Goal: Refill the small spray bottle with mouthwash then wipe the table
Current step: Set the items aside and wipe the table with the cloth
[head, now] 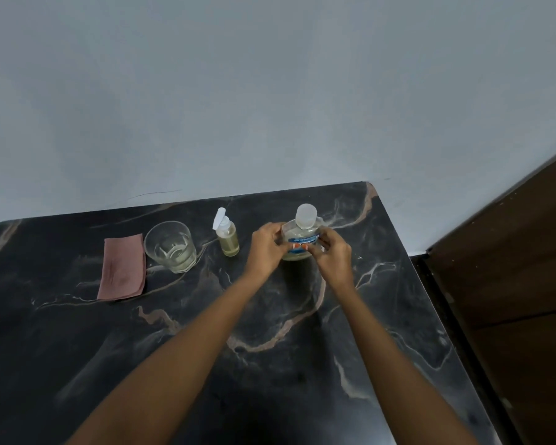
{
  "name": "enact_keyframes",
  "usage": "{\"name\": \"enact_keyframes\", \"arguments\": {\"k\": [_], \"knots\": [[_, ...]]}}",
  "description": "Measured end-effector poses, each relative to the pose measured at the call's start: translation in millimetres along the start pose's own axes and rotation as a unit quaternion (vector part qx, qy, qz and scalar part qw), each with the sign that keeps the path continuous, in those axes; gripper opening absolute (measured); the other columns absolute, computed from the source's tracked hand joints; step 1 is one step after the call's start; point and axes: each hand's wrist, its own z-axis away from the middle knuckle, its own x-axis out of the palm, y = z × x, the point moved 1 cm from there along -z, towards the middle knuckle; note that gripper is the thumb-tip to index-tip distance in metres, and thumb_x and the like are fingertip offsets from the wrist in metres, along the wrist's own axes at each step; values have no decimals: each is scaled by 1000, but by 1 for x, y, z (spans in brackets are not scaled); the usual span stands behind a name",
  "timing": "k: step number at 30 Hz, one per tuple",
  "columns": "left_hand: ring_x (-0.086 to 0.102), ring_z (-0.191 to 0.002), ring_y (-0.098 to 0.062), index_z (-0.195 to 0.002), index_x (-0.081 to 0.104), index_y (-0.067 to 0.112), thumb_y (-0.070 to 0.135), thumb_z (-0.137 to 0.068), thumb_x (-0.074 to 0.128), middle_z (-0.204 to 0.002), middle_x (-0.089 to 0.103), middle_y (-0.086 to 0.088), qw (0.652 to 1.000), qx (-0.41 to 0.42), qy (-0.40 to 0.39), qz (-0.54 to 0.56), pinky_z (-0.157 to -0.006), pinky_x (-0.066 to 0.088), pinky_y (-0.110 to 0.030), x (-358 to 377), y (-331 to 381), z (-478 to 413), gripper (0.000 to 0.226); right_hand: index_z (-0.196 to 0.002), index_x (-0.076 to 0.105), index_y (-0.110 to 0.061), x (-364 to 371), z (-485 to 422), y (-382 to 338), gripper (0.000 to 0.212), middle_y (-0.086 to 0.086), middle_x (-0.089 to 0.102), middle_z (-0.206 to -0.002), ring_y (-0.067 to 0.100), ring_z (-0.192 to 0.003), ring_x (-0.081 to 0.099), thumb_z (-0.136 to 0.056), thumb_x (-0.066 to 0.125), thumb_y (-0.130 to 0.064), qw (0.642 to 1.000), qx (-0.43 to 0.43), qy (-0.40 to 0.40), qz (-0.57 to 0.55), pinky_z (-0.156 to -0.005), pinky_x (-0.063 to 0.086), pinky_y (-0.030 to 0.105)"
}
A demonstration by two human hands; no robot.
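Note:
A clear mouthwash bottle (pixel 301 234) with a white cap and a blue label stands upright on the black marble table (pixel 270 348), toward the back right. My left hand (pixel 267 250) grips its left side and my right hand (pixel 333 256) grips its right side. The small spray bottle (pixel 227 236), holding pale yellowish liquid and capped with a white spray top, stands just left of my left hand, apart from it. A folded pink cloth (pixel 122 268) lies flat at the left.
A clear glass tumbler (pixel 170 245) with a little pale liquid stands between the cloth and the spray bottle. A grey wall runs behind the table. A dark brown wooden door (pixel 511 300) is at the right, past the table's edge.

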Motion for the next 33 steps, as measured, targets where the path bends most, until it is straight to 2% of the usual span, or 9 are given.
{"name": "enact_keyframes", "arguments": {"k": [8, 12, 15, 21, 23, 29, 33], "knots": [[62, -100, -24, -110, 60, 2, -1, -73, 70, -108, 65, -17, 999, -41, 18, 9, -87, 51, -32, 0, -14, -30, 38, -115, 56, -2, 21, -31, 4, 41, 15, 63, -116, 20, -107, 59, -76, 69, 0, 999, -1, -23, 22, -87, 44, 19], [62, -99, -21, -110, 60, 4, -1, -73, 69, -110, 65, -15, 999, -47, 23, 16, -82, 50, -26, 0, -17, -35, 39, -114, 57, -4, 25, -36, 5, 40, 14, 64, -115, 9, -101, 56, -76, 70, -1, 999, -6, -23, 23, -85, 44, 16], [60, -97, -14, -111, 60, 5, 0, -73, 69, -111, 65, -12, 999, -47, 25, 8, -79, 46, -20, 0, -17, -36, 39, -115, 56, -4, 26, -37, 6, 42, 14, 63, -117, 16, -106, 59, -76, 69, -2, 999, -2, -24, 21, -86, 45, 19], [60, -101, -15, -114, 58, 7, 1, -75, 68, -113, 64, -11, 999, -42, 18, 10, -81, 47, -20, 0, -16, -32, 40, -120, 53, -4, 25, -34, 4, 44, 14, 61, -120, 20, -111, 57, -78, 67, -1, 999, -9, -24, 29, -86, 41, 15], [60, -102, -15, -115, 57, 9, 0, -76, 67, -114, 65, -9, 999, -43, 17, 24, -82, 47, -20, -1, -15, -30, 42, -122, 51, -5, 25, -32, 4, 46, 13, 60, -122, 20, -113, 57, -79, 65, -1, 999, -13, -25, 39, -86, 42, 17], [55, -116, -21, -126, 48, 5, -5, -78, 62, -125, 58, -13, 997, -40, 24, 58, -99, 46, -35, -6, -8, -20, 51, -130, 44, -5, 21, -22, 2, 51, 14, 54, -130, 21, -119, 52, -82, 62, 0, 999, -3, -15, 34, -97, 44, 32], [47, -125, -21, -132, 41, 3, -2, -80, 62, -135, 49, -12, 997, -48, 35, 39, -102, 38, -27, -10, -5, -7, 56, -128, 46, -5, 15, -10, 0, 48, 12, 56, -127, 21, -117, 53, -83, 62, -3, 999, -6, 12, 41, -98, 45, 32]]}}
